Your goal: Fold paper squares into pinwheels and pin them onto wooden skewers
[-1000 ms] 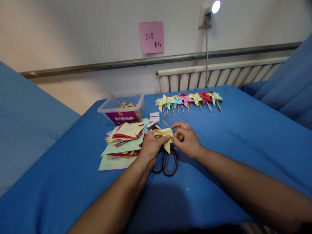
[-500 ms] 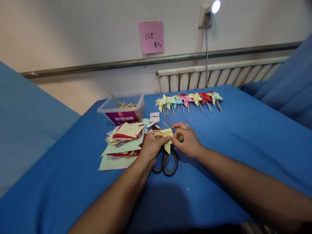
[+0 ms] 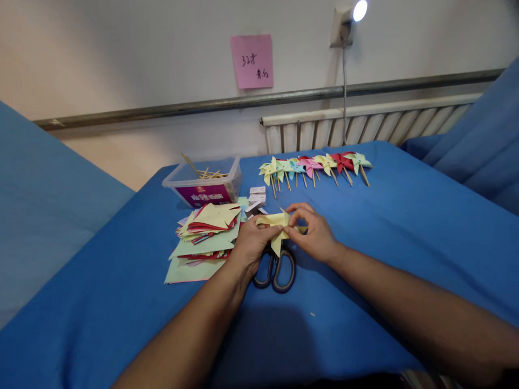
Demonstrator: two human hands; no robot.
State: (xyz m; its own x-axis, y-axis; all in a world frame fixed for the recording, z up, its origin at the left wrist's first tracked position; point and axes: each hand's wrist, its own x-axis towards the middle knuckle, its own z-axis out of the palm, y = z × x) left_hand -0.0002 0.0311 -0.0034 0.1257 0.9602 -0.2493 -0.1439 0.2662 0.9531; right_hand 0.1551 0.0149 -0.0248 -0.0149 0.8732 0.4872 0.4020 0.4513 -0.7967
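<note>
Between my two hands is a yellow paper pinwheel (image 3: 277,220), its vanes partly folded toward the middle. My left hand (image 3: 252,240) pinches it from the left, thumb pressed near its centre. From the right, my right hand (image 3: 311,232) pinches the paper by thumb and index finger. A vane tip sticks out under my right fingers. Below the pinwheel lie black-handled scissors (image 3: 284,274) on the blue cloth, their blades hidden by the paper and hands. Cut coloured paper sheets (image 3: 211,219) are stacked just left of my left hand.
A clear plastic box (image 3: 203,186) with wooden sticks stands behind the paper stack. Small white boxes (image 3: 257,195) sit beside it. Finished pinwheels (image 3: 311,165) on sticks lie in a row at the back. The blue cloth (image 3: 385,232) covers the table, with a wall and radiator behind.
My right fingers have shifted slightly on the yellow paper, and its right side has folded further inward. The lower vane has swung a little left. Everything else stays put.
</note>
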